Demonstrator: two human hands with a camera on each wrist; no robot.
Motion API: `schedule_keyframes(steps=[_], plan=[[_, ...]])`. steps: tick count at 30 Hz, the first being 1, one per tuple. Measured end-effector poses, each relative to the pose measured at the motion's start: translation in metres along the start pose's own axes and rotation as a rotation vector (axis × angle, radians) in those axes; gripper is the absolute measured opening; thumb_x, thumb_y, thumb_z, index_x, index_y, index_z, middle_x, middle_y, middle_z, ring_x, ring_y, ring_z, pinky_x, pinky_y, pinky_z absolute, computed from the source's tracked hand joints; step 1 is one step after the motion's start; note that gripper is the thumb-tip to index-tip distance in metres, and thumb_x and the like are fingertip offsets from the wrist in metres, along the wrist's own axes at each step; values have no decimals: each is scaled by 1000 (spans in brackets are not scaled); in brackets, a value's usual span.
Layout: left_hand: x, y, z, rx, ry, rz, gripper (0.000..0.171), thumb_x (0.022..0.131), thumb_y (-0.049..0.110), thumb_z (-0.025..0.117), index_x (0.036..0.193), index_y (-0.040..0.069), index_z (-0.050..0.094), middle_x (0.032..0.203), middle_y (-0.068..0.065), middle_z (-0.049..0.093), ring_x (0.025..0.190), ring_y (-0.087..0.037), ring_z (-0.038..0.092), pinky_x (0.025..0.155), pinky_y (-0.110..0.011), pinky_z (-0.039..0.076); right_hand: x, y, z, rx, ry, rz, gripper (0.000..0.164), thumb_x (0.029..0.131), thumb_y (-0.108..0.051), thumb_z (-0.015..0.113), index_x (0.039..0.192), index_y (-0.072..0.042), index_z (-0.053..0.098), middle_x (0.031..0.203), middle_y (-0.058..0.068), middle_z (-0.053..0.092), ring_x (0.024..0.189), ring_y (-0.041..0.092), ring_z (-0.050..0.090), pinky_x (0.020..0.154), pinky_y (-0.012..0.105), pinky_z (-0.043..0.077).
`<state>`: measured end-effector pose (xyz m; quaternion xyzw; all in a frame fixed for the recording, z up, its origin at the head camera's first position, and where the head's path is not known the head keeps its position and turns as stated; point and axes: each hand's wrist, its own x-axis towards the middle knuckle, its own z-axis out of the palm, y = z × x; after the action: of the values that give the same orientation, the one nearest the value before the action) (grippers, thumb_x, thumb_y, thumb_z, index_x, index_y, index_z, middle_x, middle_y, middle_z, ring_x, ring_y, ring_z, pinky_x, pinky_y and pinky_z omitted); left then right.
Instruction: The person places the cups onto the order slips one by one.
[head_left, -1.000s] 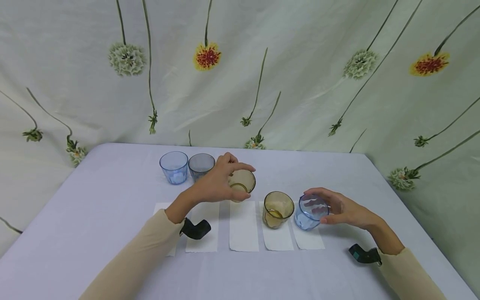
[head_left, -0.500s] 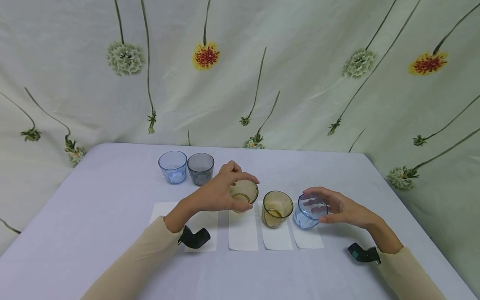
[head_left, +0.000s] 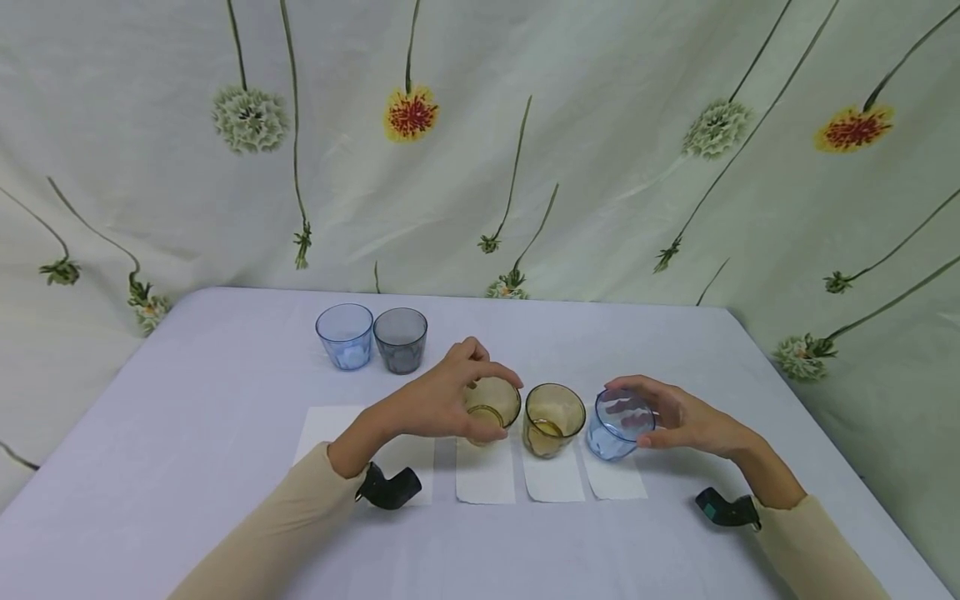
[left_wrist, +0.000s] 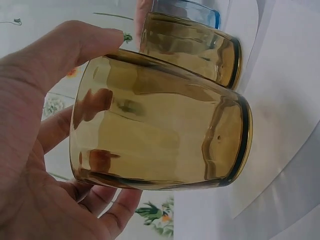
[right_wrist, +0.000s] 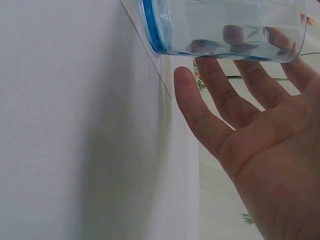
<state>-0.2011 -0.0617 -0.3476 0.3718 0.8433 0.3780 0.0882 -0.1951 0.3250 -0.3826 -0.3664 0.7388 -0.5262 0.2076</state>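
My left hand (head_left: pixel 431 398) grips an amber drinking glass (head_left: pixel 495 398) between thumb and fingers, over the top part of the middle paper strip. In the left wrist view this glass (left_wrist: pixel 155 125) has its base close to the white paper. A second amber glass (head_left: pixel 551 421) stands upright just right of it, on the neighbouring strip. My right hand (head_left: pixel 690 417) holds a light blue glass (head_left: pixel 609 440) from the right side, thumb in front and fingers behind. That glass stands on the rightmost strip; in the right wrist view the fingertips lie along its wall.
A blue glass (head_left: pixel 345 337) and a grey glass (head_left: pixel 401 340) stand side by side at the back left. Several white paper strips (head_left: pixel 485 483) lie in a row on the white tablecloth (head_left: pixel 187 417). Behind the table hangs a flower-printed curtain (head_left: pixel 600 208).
My left hand has brought its amber glass toward me and slightly right, up to beside the other amber glass. The grey glass has come into full view. My right hand has stayed in place.
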Motion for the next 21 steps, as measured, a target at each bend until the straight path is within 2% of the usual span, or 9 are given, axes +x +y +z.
schedule_keyframes(steps=[9,21], plan=[[-1,-7,3,-38,-34,-39,53,75,37,87,124,31,69,108,-10,43,107,-23,45,93,-37,44,0,0,0,-4,11,32,66,91,4,62,150,2,33,149,8,45,136,16,47,108,29,45],[0,-7,4,-36,-54,-40,56,76,37,86,127,26,68,110,-9,43,107,-22,46,93,-38,44,-2,2,-1,-22,31,60,67,90,5,63,150,-1,34,149,8,44,135,15,47,108,26,45]])
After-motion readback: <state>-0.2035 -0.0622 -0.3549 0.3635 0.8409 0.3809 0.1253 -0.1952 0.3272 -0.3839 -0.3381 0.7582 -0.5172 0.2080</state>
